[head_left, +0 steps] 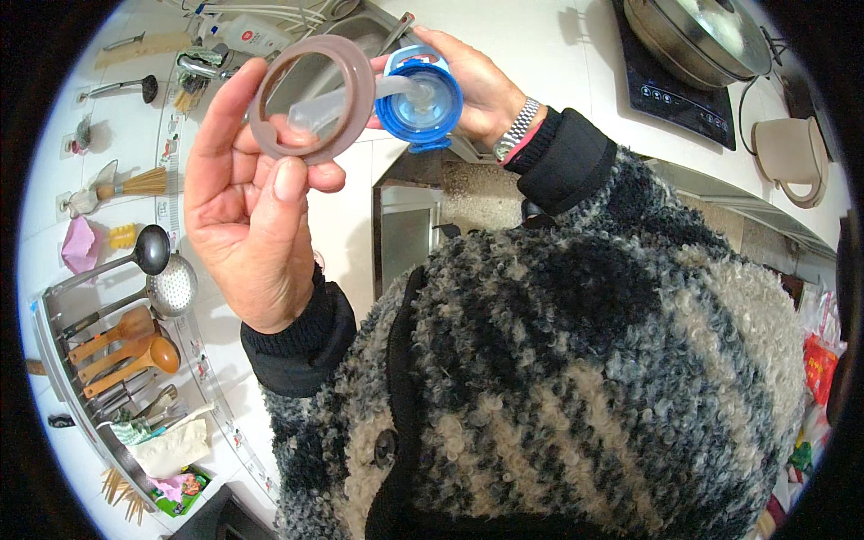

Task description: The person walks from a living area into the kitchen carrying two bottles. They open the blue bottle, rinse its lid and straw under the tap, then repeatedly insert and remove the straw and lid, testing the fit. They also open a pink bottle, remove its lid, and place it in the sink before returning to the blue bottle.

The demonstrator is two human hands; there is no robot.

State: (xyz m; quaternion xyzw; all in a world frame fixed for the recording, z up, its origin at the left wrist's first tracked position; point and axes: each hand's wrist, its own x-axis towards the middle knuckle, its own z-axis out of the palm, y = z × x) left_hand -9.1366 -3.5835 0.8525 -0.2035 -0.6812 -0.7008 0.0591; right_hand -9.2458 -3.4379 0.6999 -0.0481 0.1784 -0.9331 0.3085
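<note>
A brownish-mauve ring (310,97) is pinched at its lower rim between thumb and fingers of the left hand (247,207), raised near the top of the view. A clear silicone spout (337,103) is seen through the ring's opening, joined to a blue cap (418,103) clasped from behind by the right hand (481,85). Ring and cap overlap at their edges; actual contact cannot be told. Open room is limited: a patterned fleece sleeve (585,360) fills the lower frame. The sink (360,36) behind is mostly hidden. A rack of utensils (126,333) curves along the left rim; a pot (697,36) is cut off top right.
</note>
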